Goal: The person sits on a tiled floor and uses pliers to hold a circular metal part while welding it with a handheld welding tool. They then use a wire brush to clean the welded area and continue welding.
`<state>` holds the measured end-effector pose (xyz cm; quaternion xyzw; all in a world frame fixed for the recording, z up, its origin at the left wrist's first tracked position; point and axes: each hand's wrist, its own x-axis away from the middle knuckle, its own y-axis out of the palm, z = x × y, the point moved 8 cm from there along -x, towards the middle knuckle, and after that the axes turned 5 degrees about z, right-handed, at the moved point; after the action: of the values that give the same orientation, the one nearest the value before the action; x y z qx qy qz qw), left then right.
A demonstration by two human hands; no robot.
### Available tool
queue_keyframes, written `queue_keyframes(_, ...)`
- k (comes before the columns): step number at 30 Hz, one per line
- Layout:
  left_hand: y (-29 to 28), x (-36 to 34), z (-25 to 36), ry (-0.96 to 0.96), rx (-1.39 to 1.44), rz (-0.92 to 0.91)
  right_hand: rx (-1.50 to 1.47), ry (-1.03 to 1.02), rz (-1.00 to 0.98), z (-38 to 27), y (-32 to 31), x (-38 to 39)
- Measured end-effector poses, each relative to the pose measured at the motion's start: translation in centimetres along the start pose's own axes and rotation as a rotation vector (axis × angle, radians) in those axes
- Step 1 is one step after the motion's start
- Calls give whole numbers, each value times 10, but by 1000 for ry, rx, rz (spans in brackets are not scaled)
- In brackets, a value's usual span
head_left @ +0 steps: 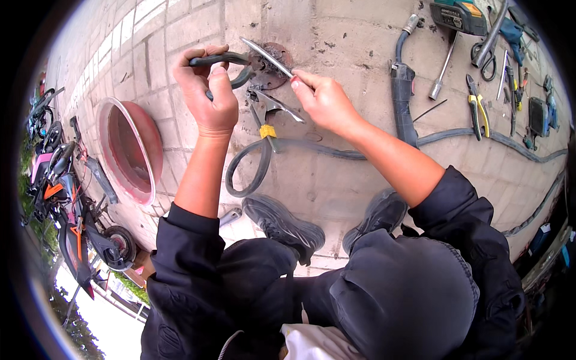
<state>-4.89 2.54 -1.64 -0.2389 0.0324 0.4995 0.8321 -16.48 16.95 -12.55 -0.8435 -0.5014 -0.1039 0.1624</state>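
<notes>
The person squats over a paved floor (360, 36) of pale, gritty concrete blocks, both forearms reaching forward from dark sleeves. The left hand (207, 90) is closed round the black, rubber-coated handles of a pair of pliers (231, 67), squeezing them so the nose bites at the edge of a small round rusty metal disc (273, 63) lying flat on the floor; that grip looks meant to steady the work. The right hand (324, 99) pinches a thin, flat, shiny metal strip (267, 57) between thumb and fingertips, held slanted so its far end crosses the disc just beside the pliers' nose. Just below the disc lie tin snips (267, 111) with bare steel blades and a yellow band at the handle, resting on a loop of black rubber tube (252, 171), soft and matte, which curves back toward the person's 2 dark shoes (282, 222). To the left a red, glossy basin (129, 150) stands tilted on its rim. To the right, well apart from the hands, a black welding torch (403, 90) with its thick hose, a yellow-handled pair of pliers (478, 111) and other hand tools are spread within reach.
</notes>
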Motion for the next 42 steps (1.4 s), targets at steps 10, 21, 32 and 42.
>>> queue_keyframes(10, 3, 1, 2, 26, -31, -13, -44, -22, 26, -2, -1, -19)
queue_keyframes(21, -3, 0, 0, 29, -32, -9, 4, 28, -47, -3, 3, -8)
queue_keyframes(32, -2, -1, -2, 54, -51, -5, -43, 10, 2, -3, 0, -4)
queue_keyframes(42, 0, 0, -1, 37, -61, 3, 1, 36, -39, -5, 5, -6)
